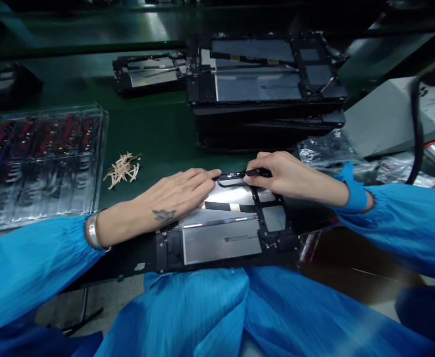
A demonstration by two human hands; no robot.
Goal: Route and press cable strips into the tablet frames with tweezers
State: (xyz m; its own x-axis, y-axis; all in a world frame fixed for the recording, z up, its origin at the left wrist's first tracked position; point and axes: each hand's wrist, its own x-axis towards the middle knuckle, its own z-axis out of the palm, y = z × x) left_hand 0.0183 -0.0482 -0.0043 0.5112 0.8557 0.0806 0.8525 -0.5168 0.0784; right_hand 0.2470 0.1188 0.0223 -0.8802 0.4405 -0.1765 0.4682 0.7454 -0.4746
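While the opened device (223, 245) lies flat at the worktop's (158, 131) near edge, our right hand (273, 168) pinches a slim black piece (260, 172) at the device's far edge. Our left hand (182, 191) rests across the device's far left part, fingers side by side; its thumb is hidden, so we cannot tell whether that grip closes on anything. Beyond the device we note a stack of similar units (256, 89); left of the device, pale slivers (123, 171) and a clear tray (100, 153).
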